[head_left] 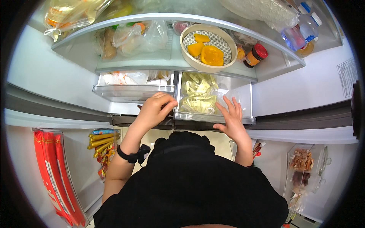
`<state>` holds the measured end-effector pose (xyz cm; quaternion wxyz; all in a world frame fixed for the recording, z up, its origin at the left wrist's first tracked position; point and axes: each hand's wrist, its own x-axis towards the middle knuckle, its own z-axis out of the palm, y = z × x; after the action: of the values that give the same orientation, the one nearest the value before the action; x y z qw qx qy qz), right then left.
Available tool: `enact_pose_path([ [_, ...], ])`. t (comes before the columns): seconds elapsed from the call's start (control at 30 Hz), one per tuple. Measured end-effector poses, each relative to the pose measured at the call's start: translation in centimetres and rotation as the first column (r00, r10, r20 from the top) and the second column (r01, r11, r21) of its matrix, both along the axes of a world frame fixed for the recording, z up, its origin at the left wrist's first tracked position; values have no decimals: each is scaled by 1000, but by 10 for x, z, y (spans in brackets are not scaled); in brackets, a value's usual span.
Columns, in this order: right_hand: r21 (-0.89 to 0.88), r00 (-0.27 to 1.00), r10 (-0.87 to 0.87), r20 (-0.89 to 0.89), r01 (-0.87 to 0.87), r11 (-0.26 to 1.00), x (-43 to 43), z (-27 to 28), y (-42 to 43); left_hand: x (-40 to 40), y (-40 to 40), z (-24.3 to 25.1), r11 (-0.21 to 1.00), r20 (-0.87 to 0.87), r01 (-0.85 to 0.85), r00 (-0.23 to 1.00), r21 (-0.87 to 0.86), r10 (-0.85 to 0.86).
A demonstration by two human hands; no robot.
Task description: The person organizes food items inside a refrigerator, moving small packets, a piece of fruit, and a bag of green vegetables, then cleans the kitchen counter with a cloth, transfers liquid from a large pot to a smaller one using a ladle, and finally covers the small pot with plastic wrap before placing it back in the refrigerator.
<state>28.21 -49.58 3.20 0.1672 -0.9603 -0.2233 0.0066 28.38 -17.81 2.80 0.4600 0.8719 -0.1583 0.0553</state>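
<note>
In the head view, a clear refrigerator drawer (215,115) is pulled out on the right, with pale yellow packets (199,102) in transparent wrapping in its left part. My right hand (232,116) is over this drawer's front right part, fingers spread, beside the packets. My left hand (158,108) has its fingers curled at the drawer's left front edge; its palm side is hidden, so whether it grips anything does not show. Behind it is the left drawer (134,89), which contains white plastic bags (125,78).
Above the drawers, a shelf bears a round bowl (184,47) with cut pumpkin (212,55), a red-lidded jar (255,55) and plastic bags (139,40). Bottles (306,32) stand higher at right. Open doors on both sides hold red packages (52,171) and clear containers (302,159).
</note>
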Motion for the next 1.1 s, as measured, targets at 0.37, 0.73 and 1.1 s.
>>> enact_pose_path([
  [0.37, 138, 912, -280, 299, 249, 959, 46, -28, 4, -36, 49, -32, 928, -333, -314, 913, -201, 236],
  [0.73, 231, 847, -359, 392, 287, 930, 106, -51, 30, -37, 84, -82, 600, -472, -573, 814, -558, 338],
  [1.1, 320, 843, -343, 415, 218, 922, 101, -58, 33, -33, 80, -80, 473, -458, -567, 824, -674, 334],
])
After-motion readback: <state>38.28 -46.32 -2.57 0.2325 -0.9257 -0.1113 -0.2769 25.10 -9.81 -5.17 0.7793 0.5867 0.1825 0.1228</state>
